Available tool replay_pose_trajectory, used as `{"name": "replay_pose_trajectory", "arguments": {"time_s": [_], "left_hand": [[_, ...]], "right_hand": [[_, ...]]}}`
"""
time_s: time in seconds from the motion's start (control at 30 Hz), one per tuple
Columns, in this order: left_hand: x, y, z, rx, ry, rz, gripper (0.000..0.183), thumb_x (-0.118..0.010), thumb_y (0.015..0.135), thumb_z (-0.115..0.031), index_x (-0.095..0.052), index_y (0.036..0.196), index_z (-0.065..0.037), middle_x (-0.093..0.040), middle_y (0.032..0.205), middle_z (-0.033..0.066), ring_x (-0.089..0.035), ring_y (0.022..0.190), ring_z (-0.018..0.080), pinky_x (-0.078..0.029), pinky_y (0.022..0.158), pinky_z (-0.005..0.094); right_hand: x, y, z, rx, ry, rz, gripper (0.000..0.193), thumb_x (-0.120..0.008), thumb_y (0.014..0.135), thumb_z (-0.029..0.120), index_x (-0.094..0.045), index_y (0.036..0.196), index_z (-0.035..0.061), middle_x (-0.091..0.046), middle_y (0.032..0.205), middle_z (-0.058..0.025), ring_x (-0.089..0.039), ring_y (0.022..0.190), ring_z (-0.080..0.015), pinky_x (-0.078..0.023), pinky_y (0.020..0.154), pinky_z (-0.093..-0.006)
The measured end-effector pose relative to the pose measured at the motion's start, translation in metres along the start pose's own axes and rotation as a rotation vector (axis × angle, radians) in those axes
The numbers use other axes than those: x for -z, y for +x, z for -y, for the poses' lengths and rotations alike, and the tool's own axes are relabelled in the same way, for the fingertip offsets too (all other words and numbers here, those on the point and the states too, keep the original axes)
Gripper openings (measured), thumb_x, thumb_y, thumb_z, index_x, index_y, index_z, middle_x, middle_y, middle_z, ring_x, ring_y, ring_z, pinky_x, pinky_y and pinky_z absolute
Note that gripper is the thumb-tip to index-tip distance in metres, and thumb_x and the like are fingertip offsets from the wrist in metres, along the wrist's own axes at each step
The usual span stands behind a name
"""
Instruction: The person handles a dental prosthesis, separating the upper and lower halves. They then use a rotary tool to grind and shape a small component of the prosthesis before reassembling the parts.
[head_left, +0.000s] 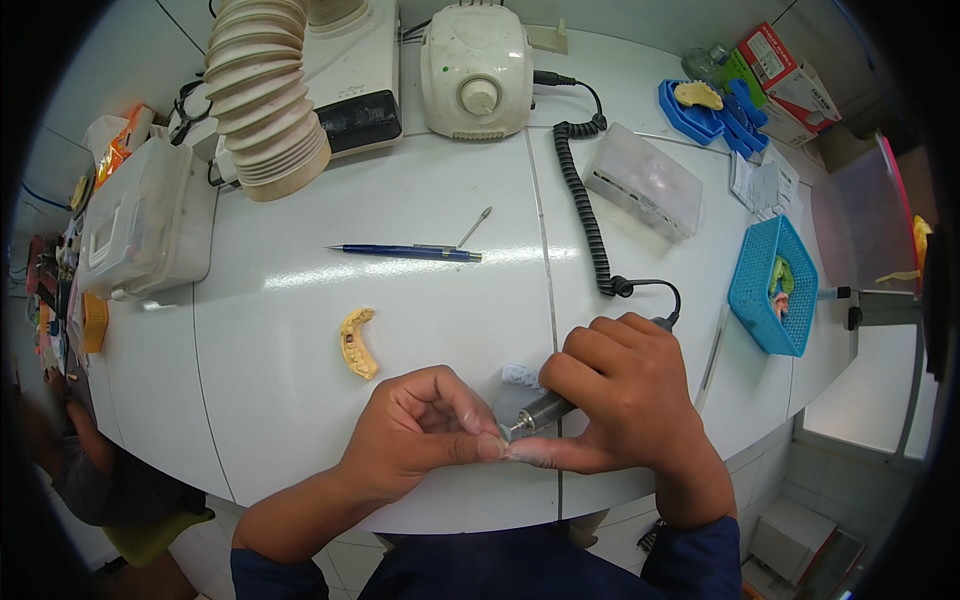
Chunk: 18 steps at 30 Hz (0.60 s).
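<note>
My right hand point(630, 395) is wrapped round a rotary handpiece point(546, 410), whose bit points left and down. Against that bit, the thumb and fingertips of my left hand point(415, 430) pinch together; whatever small piece they hold is mostly hidden. The right thumb reaches across and meets the left fingertips. Up and left of the left hand lies a yellow curved dental cast point(357, 345). Just behind the handpiece, partly covered by it, rests a pale blue-grey block point(518, 378). Farther back are a blue mechanical pencil point(405, 252) and a loose bur point(475, 228).
A black coiled cord point(585, 210) links the handpiece to a white control box point(477, 85). A ribbed suction hose point(262, 110) hangs at back left, near a lidded plastic box point(150, 225). To the right stand a clear case point(645, 180) and a blue basket point(745, 290). Another person point(100, 465) sits far left.
</note>
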<state>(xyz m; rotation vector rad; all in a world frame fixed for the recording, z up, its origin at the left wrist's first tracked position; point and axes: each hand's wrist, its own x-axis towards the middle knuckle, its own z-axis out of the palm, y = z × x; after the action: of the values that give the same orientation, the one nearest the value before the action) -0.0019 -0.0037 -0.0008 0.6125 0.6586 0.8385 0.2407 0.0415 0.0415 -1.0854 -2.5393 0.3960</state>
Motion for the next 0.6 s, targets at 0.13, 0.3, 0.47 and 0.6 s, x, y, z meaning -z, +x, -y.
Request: {"name": "replay_pose_trajectory", "arguments": {"time_s": [0.13,0.3,0.47,0.6], "left_hand": [[0.001,-0.001,0.000,0.017,0.006,-0.005,0.021,-0.078,0.090,0.002,-0.059,0.094,-0.006,-0.072,0.097,0.0093,-0.070,0.092,0.0135,-0.056,0.087,0.0292],[-0.006,0.001,-0.003,0.082,-0.039,-0.098,0.026,-0.079,0.085,0.007,-0.058,0.091,-0.006,-0.070,0.090,0.0120,-0.068,0.090,0.0197,-0.055,0.084,0.0335],[-0.006,0.002,0.000,0.059,-0.094,-0.072,0.025,-0.077,0.087,0.006,-0.057,0.095,-0.006,-0.071,0.093,0.0127,-0.069,0.091,0.0187,-0.055,0.087,0.0335],[-0.007,0.002,-0.002,0.043,-0.079,-0.083,0.025,-0.076,0.089,0.005,-0.057,0.102,-0.006,-0.071,0.097,0.0111,-0.069,0.096,0.0160,-0.055,0.091,0.0316]], "right_hand": [[0.000,0.000,0.000,0.006,0.001,0.007,0.051,-0.080,0.075,0.062,-0.066,0.083,0.0135,-0.054,0.073,-0.0018,-0.057,0.066,-0.0193,-0.041,0.061,-0.0337],[-0.005,0.000,-0.003,0.070,0.017,-0.104,0.047,-0.085,0.064,0.054,-0.059,0.074,0.0158,-0.047,0.066,0.0013,-0.050,0.058,-0.0186,-0.036,0.055,-0.0342],[-0.002,0.002,-0.002,0.047,0.151,-0.157,0.034,-0.087,0.063,0.036,-0.069,0.086,0.0188,-0.047,0.066,0.0036,-0.053,0.058,-0.0158,-0.038,0.054,-0.0317],[-0.008,0.001,-0.002,0.158,0.244,-0.208,0.028,-0.084,0.067,0.024,-0.073,0.093,0.0214,-0.047,0.065,0.0044,-0.053,0.057,-0.0138,-0.037,0.052,-0.0308]]}}
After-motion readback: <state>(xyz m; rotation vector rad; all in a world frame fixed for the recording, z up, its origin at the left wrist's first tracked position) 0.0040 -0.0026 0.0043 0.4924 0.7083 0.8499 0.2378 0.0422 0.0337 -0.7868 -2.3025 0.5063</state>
